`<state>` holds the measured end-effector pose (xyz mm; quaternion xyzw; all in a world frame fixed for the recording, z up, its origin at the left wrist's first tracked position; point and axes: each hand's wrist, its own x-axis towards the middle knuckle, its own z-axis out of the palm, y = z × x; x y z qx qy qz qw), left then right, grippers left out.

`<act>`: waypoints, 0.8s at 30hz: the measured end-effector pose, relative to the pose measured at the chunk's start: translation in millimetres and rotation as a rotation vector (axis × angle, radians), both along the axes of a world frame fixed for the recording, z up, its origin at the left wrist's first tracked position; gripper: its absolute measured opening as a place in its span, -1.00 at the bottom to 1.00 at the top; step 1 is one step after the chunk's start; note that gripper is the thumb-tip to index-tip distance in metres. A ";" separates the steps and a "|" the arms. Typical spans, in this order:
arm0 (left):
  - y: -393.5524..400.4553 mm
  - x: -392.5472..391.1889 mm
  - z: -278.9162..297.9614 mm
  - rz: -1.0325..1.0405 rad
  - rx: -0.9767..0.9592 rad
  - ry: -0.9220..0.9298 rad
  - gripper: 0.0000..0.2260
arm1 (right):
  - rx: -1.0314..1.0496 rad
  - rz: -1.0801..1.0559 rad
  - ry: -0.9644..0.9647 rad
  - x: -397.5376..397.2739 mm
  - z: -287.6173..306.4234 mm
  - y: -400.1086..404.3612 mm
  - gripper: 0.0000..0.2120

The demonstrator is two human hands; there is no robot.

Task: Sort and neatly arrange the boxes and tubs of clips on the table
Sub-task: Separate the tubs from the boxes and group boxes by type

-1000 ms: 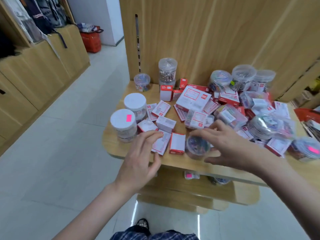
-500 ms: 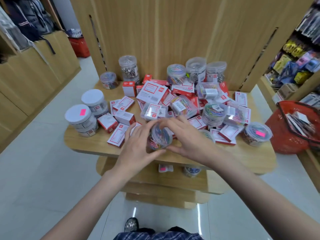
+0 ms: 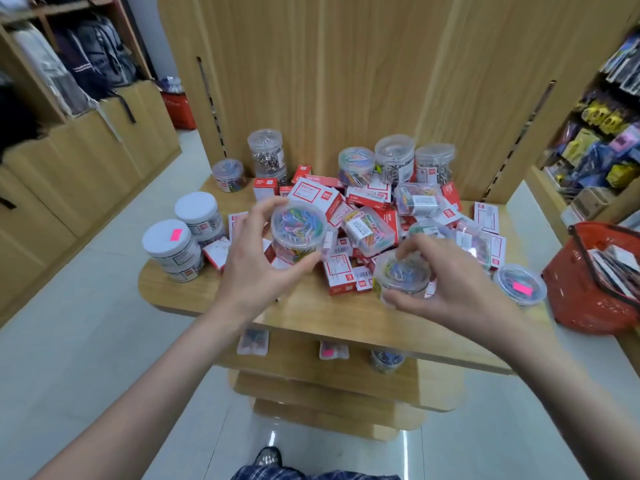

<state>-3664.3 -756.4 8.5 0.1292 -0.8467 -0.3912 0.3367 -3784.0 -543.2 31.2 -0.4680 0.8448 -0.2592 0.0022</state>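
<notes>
Above the front edge of the worktop (image 3: pixel 311 317), the left hand (image 3: pixel 254 268) holds a clear tub of coloured clips (image 3: pixel 298 233) lifted off the surface, fingers wrapped round its side and thumb under its lower edge. The right hand (image 3: pixel 450 282) curls over a second clear tub (image 3: pixel 403 275) near the front edge, fingertips on its rim and thumb against its base; whether that tub rests on the wood cannot be told. Behind both hands lies a jumbled heap of red-and-white boxes (image 3: pixel 341 271) and clear cases. Two white-lidded tubs (image 3: pixel 173 249) stand at the left edge, touching each other. Tall clear tubs (image 3: pixel 394 157) line the back edge against the wooden panel. A low clear tub with a pink sticker (image 3: pixel 519 285) sits at the right edge, just beside a red basket (image 3: pixel 588 299).
</notes>
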 end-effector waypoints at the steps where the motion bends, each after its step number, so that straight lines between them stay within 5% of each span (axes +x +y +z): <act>1: -6.4 -2.0 9.0 0.003 0.029 0.027 -0.45 | -0.076 0.034 -0.006 -1.2 10.9 -7.6 -0.64; 8: -111.2 -25.5 73.2 0.074 0.337 0.132 -0.53 | -0.284 0.172 0.027 -27.8 43.3 -119.1 -0.63; 20: -276.3 -54.5 17.5 -0.224 0.340 -0.534 -0.38 | -0.062 0.167 0.087 -59.6 39.1 -272.6 -0.61; 24: -289.2 -52.7 -9.4 -0.338 0.415 -0.542 -0.36 | 0.035 0.233 0.143 -62.0 32.3 -309.9 -0.59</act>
